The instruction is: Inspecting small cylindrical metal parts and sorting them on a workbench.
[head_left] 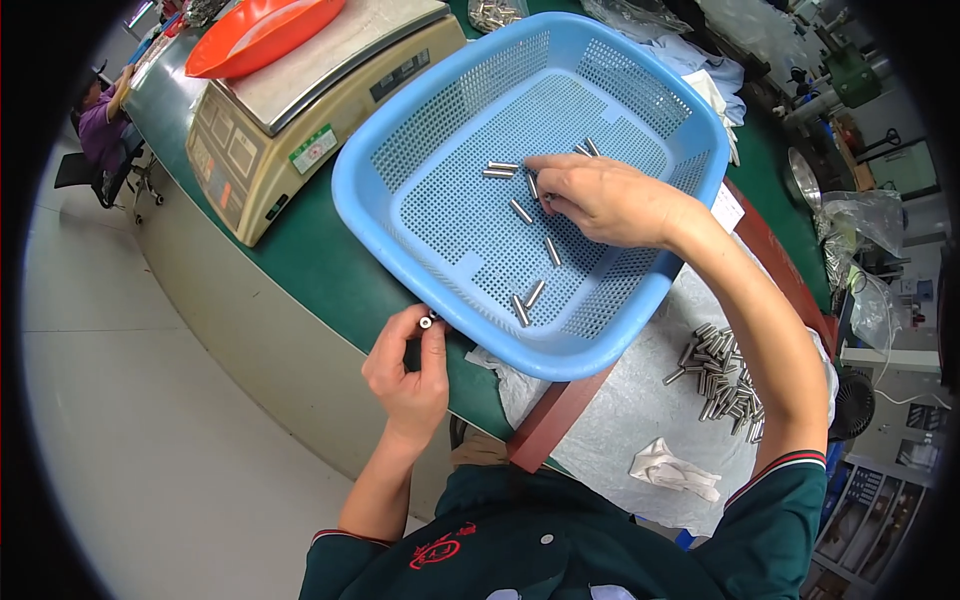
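Pinched between the thumb and fingers of my left hand is a small metal sleeve, its round end with a dark centre facing me. That hand is just outside the near left rim of a blue perforated basket. Inside the basket, my right hand has its fingers closed at a metal pin, which the fingertips partly cover. Several more short shiny pins lie scattered on the basket floor, among them one pin left of my hand and another pin below it.
A pile of metal pins and a crumpled white cloth lie on a pale sheet to the right. A beige weighing scale bearing an orange-red pan stands at the far left. A seated person is farther off.
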{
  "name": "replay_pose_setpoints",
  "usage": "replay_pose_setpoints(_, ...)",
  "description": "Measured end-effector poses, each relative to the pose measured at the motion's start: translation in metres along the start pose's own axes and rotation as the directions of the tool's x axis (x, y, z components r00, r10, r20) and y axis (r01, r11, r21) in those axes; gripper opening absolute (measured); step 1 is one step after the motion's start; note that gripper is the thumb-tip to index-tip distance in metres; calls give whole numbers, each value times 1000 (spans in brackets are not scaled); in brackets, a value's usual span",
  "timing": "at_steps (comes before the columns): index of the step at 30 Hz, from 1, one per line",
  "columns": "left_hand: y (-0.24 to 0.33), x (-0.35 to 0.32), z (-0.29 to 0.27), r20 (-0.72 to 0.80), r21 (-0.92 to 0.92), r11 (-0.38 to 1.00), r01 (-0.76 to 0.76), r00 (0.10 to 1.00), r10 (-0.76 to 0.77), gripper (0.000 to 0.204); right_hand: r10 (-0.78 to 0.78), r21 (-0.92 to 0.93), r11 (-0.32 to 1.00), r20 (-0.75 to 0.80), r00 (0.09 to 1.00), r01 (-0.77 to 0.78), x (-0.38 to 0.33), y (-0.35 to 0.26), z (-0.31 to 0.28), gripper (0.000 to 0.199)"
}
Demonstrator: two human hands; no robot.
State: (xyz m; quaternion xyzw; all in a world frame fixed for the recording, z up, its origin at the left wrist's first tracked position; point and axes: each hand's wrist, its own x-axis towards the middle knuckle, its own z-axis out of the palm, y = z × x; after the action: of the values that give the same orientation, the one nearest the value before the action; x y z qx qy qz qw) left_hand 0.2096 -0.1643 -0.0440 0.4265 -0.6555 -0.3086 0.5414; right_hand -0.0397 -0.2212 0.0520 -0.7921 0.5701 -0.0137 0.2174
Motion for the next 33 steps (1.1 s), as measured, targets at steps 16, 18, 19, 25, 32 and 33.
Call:
replay_pose_setpoints(16, -1, -6, -1, -11, -64, 996, 68, 998, -69, 12, 1, 66, 997, -561, 828, 44, -82, -27, -24, 9)
replay_pose_setpoints(18, -2, -5, 0, 12, -75, 993, 94, 996, -93, 12, 88, 49, 996, -570, 817, -73, -132, -48, -25, 9)
replay_pose_setpoints(19, -4, -4, 1, 9, -48, 996, 79, 997, -79, 12, 99, 86, 995, -598, 795, -59, -155, -56, -20, 11)
replay_pose_setpoints(25, -3, 1, -8, -31, -54, 998, 29, 999, -31, 16, 389, 258, 921, -628, 674, -291, -285, -88, 45, 12)
replay_pose_setpoints(32, 64, -54, -29, -120, -157, 931, -330, 942, 314, 18, 680, 431, 722, -585, 442, -541, -369, -84, 123, 9)
replay_pose_setpoints(33, 72, -65, -30, -85, -249, 885, -393, 919, 385, 18, 641, 323, 737, -611, 464, -593, -375, -79, 125, 9)
